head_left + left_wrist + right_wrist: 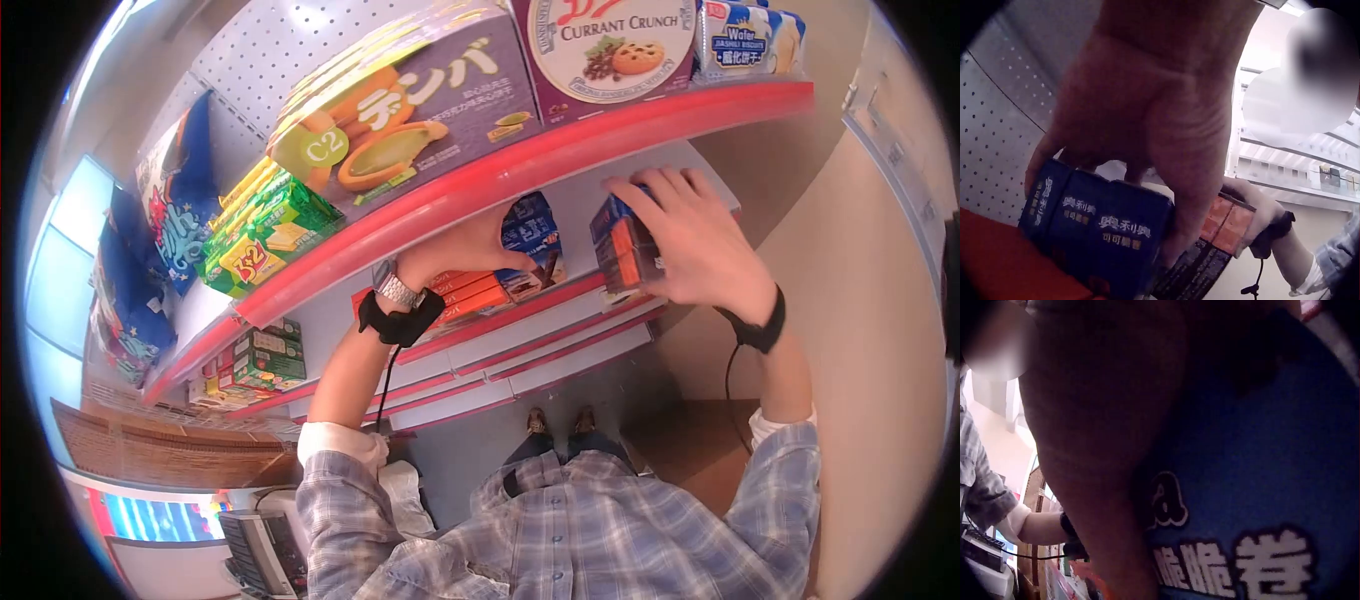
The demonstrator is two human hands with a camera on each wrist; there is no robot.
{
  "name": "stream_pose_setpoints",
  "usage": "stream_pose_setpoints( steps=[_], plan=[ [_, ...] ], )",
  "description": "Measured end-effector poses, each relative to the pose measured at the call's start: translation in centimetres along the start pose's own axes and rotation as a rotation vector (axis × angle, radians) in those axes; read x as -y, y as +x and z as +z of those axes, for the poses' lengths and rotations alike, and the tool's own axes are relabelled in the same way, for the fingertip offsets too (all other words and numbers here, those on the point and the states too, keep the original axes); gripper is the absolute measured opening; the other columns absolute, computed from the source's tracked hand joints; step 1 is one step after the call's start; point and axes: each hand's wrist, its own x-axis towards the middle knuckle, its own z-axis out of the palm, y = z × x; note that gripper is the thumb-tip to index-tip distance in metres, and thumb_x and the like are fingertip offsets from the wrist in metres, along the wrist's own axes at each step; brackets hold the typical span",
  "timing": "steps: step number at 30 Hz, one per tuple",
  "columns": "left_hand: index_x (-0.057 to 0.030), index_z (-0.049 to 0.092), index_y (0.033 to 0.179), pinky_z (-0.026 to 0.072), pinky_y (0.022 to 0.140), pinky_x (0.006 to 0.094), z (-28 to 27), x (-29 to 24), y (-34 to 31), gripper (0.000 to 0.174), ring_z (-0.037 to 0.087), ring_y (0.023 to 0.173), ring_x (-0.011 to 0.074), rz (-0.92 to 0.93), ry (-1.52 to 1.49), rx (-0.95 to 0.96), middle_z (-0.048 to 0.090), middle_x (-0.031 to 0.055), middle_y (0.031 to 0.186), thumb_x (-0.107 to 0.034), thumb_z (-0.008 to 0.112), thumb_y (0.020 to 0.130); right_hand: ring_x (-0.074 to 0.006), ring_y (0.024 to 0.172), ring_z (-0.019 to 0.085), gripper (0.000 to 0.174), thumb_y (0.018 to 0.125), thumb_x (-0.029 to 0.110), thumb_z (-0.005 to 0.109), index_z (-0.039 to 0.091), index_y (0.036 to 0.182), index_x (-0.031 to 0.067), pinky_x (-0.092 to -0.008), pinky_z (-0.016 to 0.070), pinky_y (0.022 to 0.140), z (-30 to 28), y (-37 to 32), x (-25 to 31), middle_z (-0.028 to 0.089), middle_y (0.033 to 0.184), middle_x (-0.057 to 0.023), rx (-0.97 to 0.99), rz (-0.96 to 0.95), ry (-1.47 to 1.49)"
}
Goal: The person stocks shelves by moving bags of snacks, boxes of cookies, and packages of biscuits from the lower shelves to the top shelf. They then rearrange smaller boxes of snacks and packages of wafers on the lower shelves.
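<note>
In the head view my left hand reaches under the upper shelf and grips a short row of dark blue biscuit boxes on the shelf below. The left wrist view shows its fingers behind these blue boxes and its thumb down the near side. To the right, my right hand holds another blue box with a dark and orange side, fingers over the top and thumb low. White lettering on that blue box fills much of the right wrist view.
Orange boxes lie left of the blue row. Above runs the upper shelf's red edge, bearing purple boxes, a currant crunch box, a wafer pack and green packs. Green boxes stand lower left.
</note>
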Motion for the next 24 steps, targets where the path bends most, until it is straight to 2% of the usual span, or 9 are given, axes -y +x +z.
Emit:
stream_pose_setpoints(
  steps=[4,6,8,10,12,15,18,21,24],
  plan=[
    [-0.0107,0.05,0.145,0.0405,0.115,0.0418,-0.2,-1.0,0.2,0.085,0.052,0.134,0.0297,-0.032,-0.058,0.031,0.054,0.0161,0.143,-0.021,0.086,0.068,-0.0355,0.12,0.056,0.102,0.054,0.022,0.093,0.046,0.143,0.0052,-0.0473,0.0416,0.102,3.5,2.6,-2.1,0.058,0.127,-0.0171,-0.04,0.008,0.005],
    [-0.0097,0.052,0.141,0.0431,0.112,0.041,-0.1,-0.9,0.3,0.08,0.055,0.13,0.0284,-0.03,-0.047,0.019,0.057,0.0159,0.138,-0.017,0.083,0.067,-0.0388,0.128,0.053,0.104,0.053,0.02,0.093,0.044,0.144,0.0048,-0.0514,0.0402,0.107,4.6,4.3,-3.0,0.057,0.132,-0.0205,-0.117,-0.052,0.046],
    [-0.0098,0.052,0.141,0.0431,0.112,0.0407,-0.1,-0.8,0.4,0.08,0.055,0.129,0.0292,-0.04,-0.084,0.036,0.056,0.016,0.137,-0.018,0.082,0.067,-0.0411,0.13,0.052,0.102,0.051,0.018,0.093,0.047,0.141,0.0043,-0.0517,0.0418,0.108,4.9,6.0,-3.3,0.058,0.134,-0.023,-0.067,-0.029,0.143],
    [-0.0099,0.052,0.141,0.0431,0.112,0.0405,-0.1,-0.6,0.4,0.08,0.055,0.129,0.0299,-0.048,-0.123,0.052,0.056,0.0161,0.137,-0.018,0.082,0.067,-0.0416,0.123,0.058,0.097,0.049,0.016,0.092,0.051,0.136,0.0033,-0.0481,0.0468,0.104,5.2,7.5,-3.5,0.062,0.127,-0.0228,0.152,0.003,0.326],
    [-0.0096,0.052,0.141,0.0428,0.112,0.0403,-0.1,-0.9,0.3,0.081,0.054,0.129,0.0311,0.014,-0.086,-0.012,0.056,0.0165,0.137,-0.019,0.082,0.066,-0.0417,0.119,0.06,0.095,0.047,0.016,0.093,0.053,0.132,0.0024,-0.0454,0.0493,0.102,5.8,7.9,-3.3,0.065,0.125,-0.0216,0.142,-0.026,0.324],
    [-0.0081,0.047,0.144,0.0409,0.113,0.0412,-0.1,-0.9,0.0,0.087,0.052,0.133,0.0333,-0.003,-0.047,-0.004,0.054,0.0183,0.139,-0.022,0.084,0.067,-0.0418,0.119,0.061,0.098,0.046,0.017,0.094,0.053,0.133,0.0012,-0.0453,0.0493,0.103,6.4,7.9,-2.8,0.066,0.123,-0.0216,0.094,-0.123,0.267],
    [-0.0041,0.041,0.149,0.037,0.117,0.0422,0.4,-0.3,-0.5,0.096,0.047,0.138,0.0357,-0.006,-0.014,-0.041,0.051,0.022,0.144,-0.027,0.087,0.068,-0.0419,0.121,0.06,0.1,0.044,0.018,0.095,0.053,0.133,0.0003,-0.0456,0.0484,0.105,6.6,8.4,-2.3,0.065,0.124,-0.0224,0.156,-0.092,0.281],
    [0.0002,0.035,0.153,0.0332,0.119,0.0426,0.2,0.0,-0.6,0.104,0.042,0.143,0.0374,0.007,-0.005,-0.056,0.047,0.0256,0.148,-0.032,0.089,0.07,-0.0422,0.121,0.06,0.099,0.045,0.019,0.095,0.053,0.133,-0.0013,-0.0453,0.0483,0.105,6.6,8.9,-2.1,0.064,0.124,-0.0235,0.252,-0.143,0.305],
    [0.0018,0.033,0.153,0.0326,0.12,0.0425,0.1,-0.2,-0.7,0.105,0.042,0.143,0.0374,0.003,-0.036,-0.053,0.046,0.027,0.149,-0.036,0.089,0.072,-0.0406,0.118,0.061,0.094,0.049,0.017,0.094,0.055,0.133,-0.0002,-0.044,0.0509,0.099,6.0,9.3,-1.8,0.066,0.121,-0.0236,0.274,-0.136,0.292]
  ],
)
